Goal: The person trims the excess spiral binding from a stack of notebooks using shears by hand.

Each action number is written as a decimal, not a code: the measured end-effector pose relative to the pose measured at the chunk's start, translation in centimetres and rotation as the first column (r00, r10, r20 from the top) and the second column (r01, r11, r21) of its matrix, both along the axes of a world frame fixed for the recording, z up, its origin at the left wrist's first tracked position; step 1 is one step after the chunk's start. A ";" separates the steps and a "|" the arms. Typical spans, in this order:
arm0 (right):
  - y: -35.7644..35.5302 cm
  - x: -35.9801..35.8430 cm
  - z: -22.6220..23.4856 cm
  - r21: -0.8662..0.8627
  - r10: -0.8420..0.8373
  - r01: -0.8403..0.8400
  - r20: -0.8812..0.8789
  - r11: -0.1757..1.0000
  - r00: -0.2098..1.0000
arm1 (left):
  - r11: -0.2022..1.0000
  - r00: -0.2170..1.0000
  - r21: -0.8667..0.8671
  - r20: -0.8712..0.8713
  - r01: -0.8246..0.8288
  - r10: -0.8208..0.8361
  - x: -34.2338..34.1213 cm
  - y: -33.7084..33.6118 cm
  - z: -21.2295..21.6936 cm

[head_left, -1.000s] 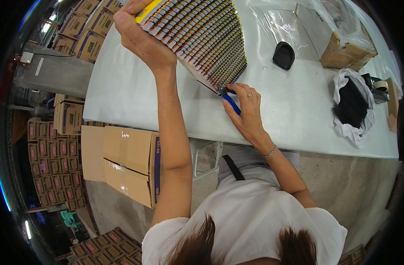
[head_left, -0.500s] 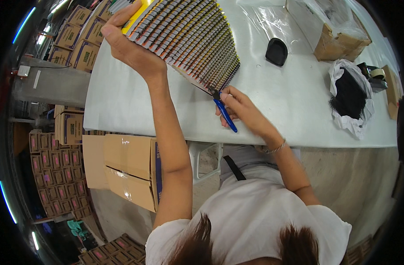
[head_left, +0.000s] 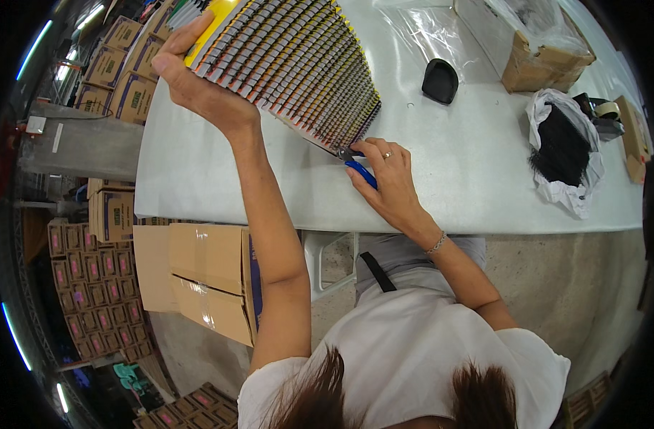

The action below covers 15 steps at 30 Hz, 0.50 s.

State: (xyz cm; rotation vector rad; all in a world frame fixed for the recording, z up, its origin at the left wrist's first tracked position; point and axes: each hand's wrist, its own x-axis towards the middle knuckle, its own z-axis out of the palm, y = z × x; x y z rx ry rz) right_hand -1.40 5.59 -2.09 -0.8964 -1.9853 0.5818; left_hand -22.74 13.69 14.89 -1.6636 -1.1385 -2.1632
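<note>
Left hand point(head_left: 198, 82) clamped on the far end of a fanned strip of small packets point(head_left: 291, 68), long axis slanting from the table's point(head_left: 198, 171) far left toward its near edge; right hand point(head_left: 388, 182), fingers closed around blue-handled cutters point(head_left: 359, 170), meets the strip's near tip; the right hand is nearer.

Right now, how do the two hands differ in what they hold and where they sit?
The left hand is raised far out, gripping the big fanned stack of strips at its yellow end; the right hand is low by the near table edge, holding a small blue-handled tool at the stack's corner. The right wears a ring and bracelet; the left shows none. Both work the same stack.
</note>
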 end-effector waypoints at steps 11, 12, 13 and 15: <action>1.7 1.0 2.4 -0.649 0.235 -0.419 -0.355 0.634 0.905 | 0.998 0.992 -0.006 0.109 0.060 -0.059 -0.5 0.1 -0.2; 0.8 0.8 2.3 -0.515 0.222 -0.321 -0.246 0.795 0.944 | 0.999 0.995 -0.004 0.097 0.038 -0.037 -0.5 0.0 -0.3; 0.3 0.5 1.8 -0.438 0.146 -0.225 -0.207 0.870 0.967 | 0.999 0.993 -0.006 0.108 0.045 -0.044 -0.4 0.1 -0.3; -0.3 0.3 1.6 -0.313 0.090 -0.134 -0.150 0.940 0.985 | 0.998 0.990 -0.011 0.130 0.059 -0.057 -0.2 0.2 -0.1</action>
